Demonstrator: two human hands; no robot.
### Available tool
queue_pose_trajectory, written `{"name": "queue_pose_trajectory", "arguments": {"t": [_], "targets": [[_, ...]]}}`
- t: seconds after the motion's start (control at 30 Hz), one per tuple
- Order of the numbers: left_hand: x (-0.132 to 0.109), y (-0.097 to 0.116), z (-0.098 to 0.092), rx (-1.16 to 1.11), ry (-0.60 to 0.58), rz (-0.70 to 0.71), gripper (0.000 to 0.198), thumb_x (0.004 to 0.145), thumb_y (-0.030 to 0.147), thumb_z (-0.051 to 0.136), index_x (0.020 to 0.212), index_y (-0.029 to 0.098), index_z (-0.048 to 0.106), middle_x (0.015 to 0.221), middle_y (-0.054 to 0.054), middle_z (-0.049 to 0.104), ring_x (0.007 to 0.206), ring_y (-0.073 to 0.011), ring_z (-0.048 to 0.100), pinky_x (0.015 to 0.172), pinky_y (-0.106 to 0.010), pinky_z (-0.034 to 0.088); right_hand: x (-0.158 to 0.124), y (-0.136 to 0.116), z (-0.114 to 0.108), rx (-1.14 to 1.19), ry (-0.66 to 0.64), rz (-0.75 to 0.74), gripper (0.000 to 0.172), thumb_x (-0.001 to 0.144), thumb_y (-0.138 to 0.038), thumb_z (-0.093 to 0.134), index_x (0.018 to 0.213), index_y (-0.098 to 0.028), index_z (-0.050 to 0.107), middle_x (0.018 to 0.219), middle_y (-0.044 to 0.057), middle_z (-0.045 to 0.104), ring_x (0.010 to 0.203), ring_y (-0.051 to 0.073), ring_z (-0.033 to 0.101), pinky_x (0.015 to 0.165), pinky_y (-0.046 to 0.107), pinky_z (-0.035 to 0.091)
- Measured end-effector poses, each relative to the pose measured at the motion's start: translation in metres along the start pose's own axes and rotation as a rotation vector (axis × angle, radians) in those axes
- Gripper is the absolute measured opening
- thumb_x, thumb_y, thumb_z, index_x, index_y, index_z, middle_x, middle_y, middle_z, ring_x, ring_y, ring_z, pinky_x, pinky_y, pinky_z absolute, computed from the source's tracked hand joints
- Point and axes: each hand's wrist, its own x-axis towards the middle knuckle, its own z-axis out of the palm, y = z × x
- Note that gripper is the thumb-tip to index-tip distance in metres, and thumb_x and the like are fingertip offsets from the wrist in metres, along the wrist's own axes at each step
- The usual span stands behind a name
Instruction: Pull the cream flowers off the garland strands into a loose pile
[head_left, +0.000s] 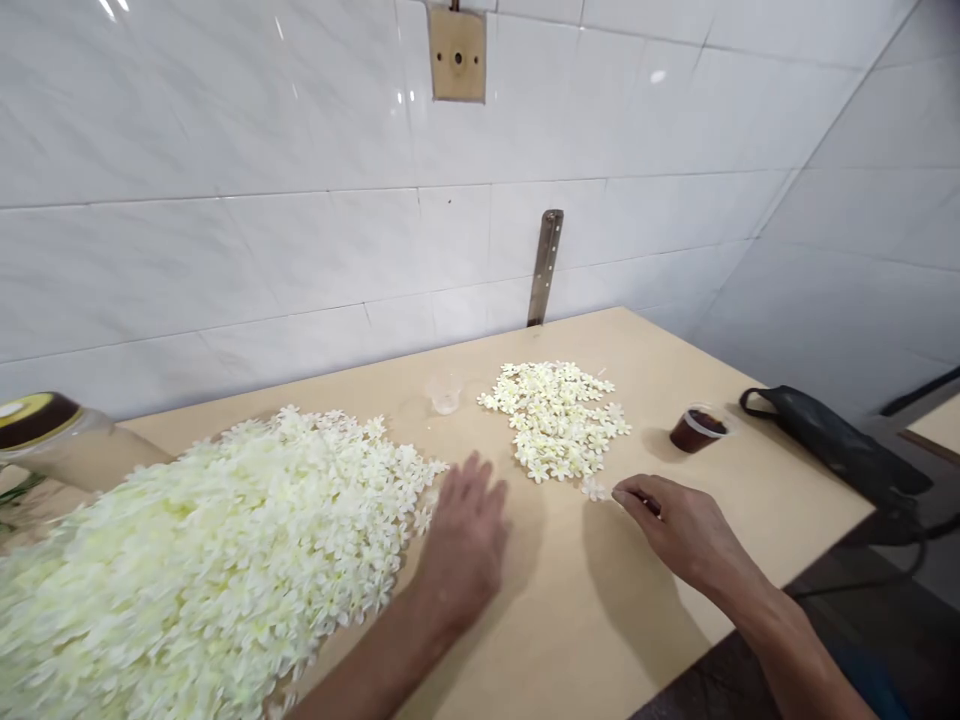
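On the smooth plywood table [570, 620], our flat, open left hand [463, 545] touches the heaped cream fabric blossoms [225, 560]; our right hand [679, 530] pinches one small cream flower [595, 489].

Flower heap [187, 560] cut off lower left.

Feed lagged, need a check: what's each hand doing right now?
Left hand: open, flat on the table, beside the big flower pile.
Right hand: fingertips pinched at one flower; grip unclear.

Glossy white tiled walls [225, 150] meet in a corner, a light wooden table [585, 620] pushed up against them, lamps glinting off tiles.
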Motion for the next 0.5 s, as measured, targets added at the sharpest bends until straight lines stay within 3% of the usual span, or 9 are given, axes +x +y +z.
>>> {"name": "queue_pose_trajectory", "arguments": {"t": [0.1,0.2,0.3,0.4,0.5], "targets": [[0.000,0.042,0.015,-0.183,-0.056,0.154,0.031,0.091,0.024,0.050,0.119,0.017,0.059,0.136,-0.012,0.054,0.131,-0.0293,0.043,0.106,-0.050,0.040,0.000,0.005,-0.004,-0.035,0.015,0.030,0.026,0.090,-0.041,0.048,0.093,-0.024,0.067,0.088,0.005,0.072,0.079,0.023,0.066,0.069,0.031,0.046],[0.012,0.059,0.030,-0.245,-0.096,0.157,0.018,0.091,0.015,0.045,0.096,0.019,0.062,0.098,-0.009,0.064,0.095,-0.0237,0.057,0.083,-0.042,0.051,0.005,-0.004,0.000,-0.032,-0.066,-0.041,0.023,0.090,-0.037,0.048,0.086,-0.023,0.066,0.083,0.005,0.070,0.076,0.021,0.065,0.068,0.031,0.045],[0.034,0.054,0.042,-0.189,-0.111,0.168,0.016,0.086,0.011,0.047,0.078,0.018,0.059,0.081,-0.008,0.060,0.079,-0.0222,0.054,0.072,-0.038,0.049,0.016,-0.023,0.009,0.010,-0.112,-0.119,0.020,0.089,-0.030,0.050,0.079,-0.022,0.066,0.081,0.004,0.068,0.074,0.019,0.063,0.068,0.030,0.045],[0.050,0.042,0.047,-0.185,-0.041,0.143,0.016,0.085,0.009,0.047,0.078,0.018,0.058,0.084,-0.008,0.061,0.082,-0.0223,0.054,0.075,-0.036,0.048,0.029,-0.036,0.014,0.051,-0.020,-0.139,0.024,0.091,-0.028,0.045,0.085,-0.021,0.068,0.087,0.006,0.069,0.077,0.019,0.064,0.071,0.031,0.046],[0.048,0.035,0.048,-0.252,-0.016,0.089,0.018,0.089,0.011,0.045,0.081,0.018,0.060,0.081,-0.006,0.062,0.076,-0.0194,0.057,0.068,-0.031,0.046,0.034,-0.031,0.012,0.108,0.066,-0.139,0.028,0.092,-0.032,0.044,0.089,-0.021,0.069,0.091,0.007,0.070,0.078,0.021,0.065,0.073,0.033,0.049]]}}
